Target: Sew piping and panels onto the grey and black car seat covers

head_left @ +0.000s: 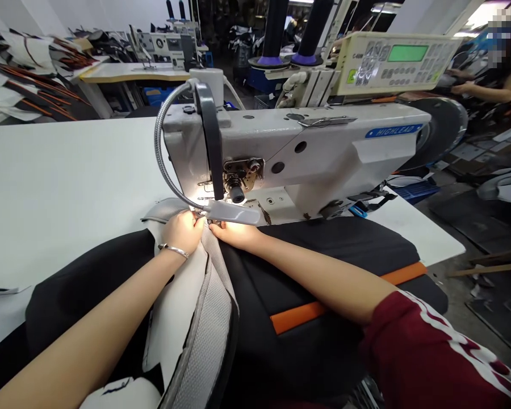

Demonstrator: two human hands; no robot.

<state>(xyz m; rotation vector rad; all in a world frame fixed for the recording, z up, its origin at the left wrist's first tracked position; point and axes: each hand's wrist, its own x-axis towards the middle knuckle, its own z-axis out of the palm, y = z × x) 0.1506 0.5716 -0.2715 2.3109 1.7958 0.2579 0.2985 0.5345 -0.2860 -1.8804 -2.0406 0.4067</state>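
A white sewing machine [255, 142] stands across the table, its lamp [232, 212] lighting the needle area, which the lamp and my fingers partly hide. My left hand [182, 232], with a silver bracelet at the wrist, is closed on the grey and white fabric [208, 307] just left of the needle. Close on the needle's right, my right hand [234, 234] pinches the edge of the same piece. Its long padded strip runs down toward me. Black fabric [323, 255] with an orange band [298, 317] spreads under my right forearm.
A control panel [398, 61] with a green screen sits above the machine, beside two black thread cones [275, 31]. White tabletop [68, 182] extends left. Behind are another sewing machine [166, 48] and piled cut pieces [29, 74]. Another person's arm [494, 91] shows at far right.
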